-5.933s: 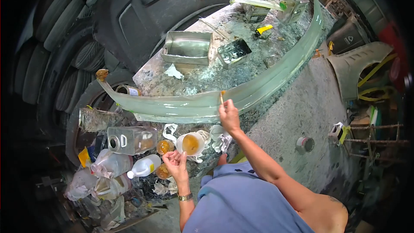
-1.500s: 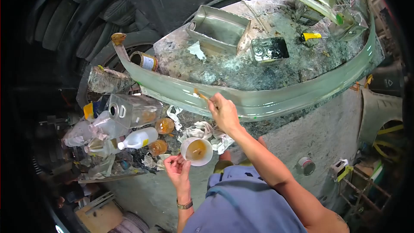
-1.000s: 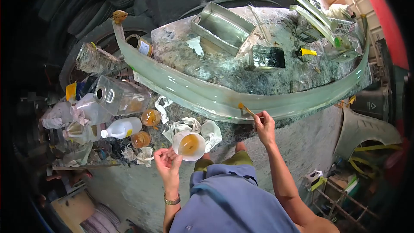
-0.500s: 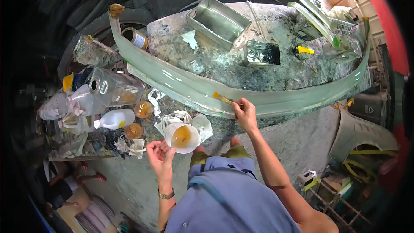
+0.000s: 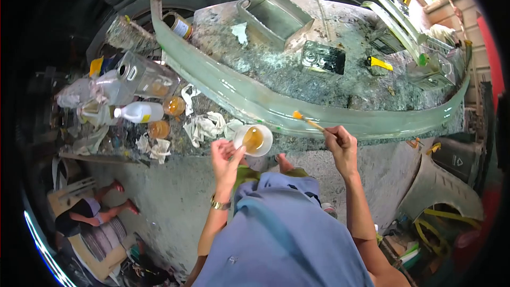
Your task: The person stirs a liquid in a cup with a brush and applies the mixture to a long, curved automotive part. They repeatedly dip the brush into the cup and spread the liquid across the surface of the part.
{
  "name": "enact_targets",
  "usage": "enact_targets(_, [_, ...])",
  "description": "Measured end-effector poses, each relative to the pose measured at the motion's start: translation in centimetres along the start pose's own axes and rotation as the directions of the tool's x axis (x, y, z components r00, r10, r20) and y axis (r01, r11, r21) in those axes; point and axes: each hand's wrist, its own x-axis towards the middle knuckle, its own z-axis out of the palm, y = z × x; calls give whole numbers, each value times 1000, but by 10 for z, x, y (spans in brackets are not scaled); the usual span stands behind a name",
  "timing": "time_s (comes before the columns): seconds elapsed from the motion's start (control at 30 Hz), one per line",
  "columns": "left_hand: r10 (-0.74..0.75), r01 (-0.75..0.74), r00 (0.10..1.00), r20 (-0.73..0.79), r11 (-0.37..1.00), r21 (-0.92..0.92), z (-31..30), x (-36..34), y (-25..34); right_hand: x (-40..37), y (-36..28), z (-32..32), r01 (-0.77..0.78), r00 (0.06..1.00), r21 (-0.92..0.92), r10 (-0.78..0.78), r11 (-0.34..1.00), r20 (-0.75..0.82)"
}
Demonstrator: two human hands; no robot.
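My left hand (image 5: 227, 162) holds a white cup (image 5: 267, 142) by its left side, with amber liquid (image 5: 254, 138) inside. In my right hand (image 5: 341, 143) is a thin brush (image 5: 314, 125), pinched by its handle. The orange brush head lies against the glossy surface of a long, curved, pale green panel (image 5: 234, 87) that spans the bench. Crumpled white paper (image 5: 206, 127) lies to the left of the cup.
On the bench (image 5: 212, 32) stand a metal tray (image 5: 276, 16), a dark can (image 5: 323, 58) and a yellow-handled tool (image 5: 381, 64). Bottles, including a white one (image 5: 141, 112), and amber jars (image 5: 173, 106) crowd the left. Another person's legs (image 5: 109, 212) show at lower left.
My right hand and the brush have moved right along the panel. My left hand has carried the cup right and up, nearer the panel. The camera view has shifted slightly.
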Motion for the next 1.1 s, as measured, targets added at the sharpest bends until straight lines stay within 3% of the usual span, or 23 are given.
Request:
enact_targets(0.07, [-12,12,1000,-11,1000,23,19,-1,4,-8,-21,7,259,953,3,-256,966,163])
enact_targets(0.1, [-26,26,1000,-8,999,45,27,-4,4,-9,-26,14,262,951,1,-258,965,168])
enact_targets(0.17, [47,-44,999,-19,992,119,36,-6,-4,-8,-36,31,594,791,-259,-494,762,362])
enact_targets(0.2, [118,-112,993,-22,974,198,39,-7,-8,-6,-35,38,597,788,-256,-496,761,363])
enact_targets(0.27, [122,-112,992,-36,973,200,48,-12,-13,-1,-22,53,584,757,-312,-366,749,541])
enact_targets(0.33, [126,-114,991,-51,973,199,52,-15,-20,5,2,61,610,744,-233,-447,757,496])
enact_targets(0.37, [79,-67,994,-71,984,167,52,-16,-26,8,16,62,381,851,-74,-318,921,418])
enact_targets(0.4, [32,-20,996,-89,991,132,54,-17,-29,11,21,60,122,918,105,-152,987,366])
enact_targets(0.43, [27,-20,994,-107,997,68,55,-18,-33,15,26,57,-80,940,299,-27,951,339])
enact_targets(0.47, [25,-18,994,-109,998,64,54,-20,-36,19,32,50,-80,940,294,-27,952,341])
enact_targets(0.53, [-16,20,985,-171,1000,19,50,-22,-35,31,40,33,-195,948,457,47,868,315])
enact_targets(0.6, [-5,16,982,-190,998,56,35,-21,-44,44,46,30,-173,949,492,11,853,315])
enact_targets(0.73, [-9,25,971,-240,998,63,19,-27,-37,75,59,50,-68,930,314,-54,947,363])
enact_targets(0.83, [0,15,965,-264,999,52,10,-33,-34,82,48,71,237,866,-3,-209,972,455])
enact_targets(0.87, [-3,17,963,-270,999,50,9,-36,-33,82,51,70,236,863,-5,-207,972,461])
enact_targets(0.93, [-23,37,963,-270,998,45,10,-41,-25,84,58,60,535,746,-135,-391,834,539])
enact_targets(1.1, [-65,70,957,-281,997,9,8,-54,-18,88,46,6,587,693,-306,-270,749,668])
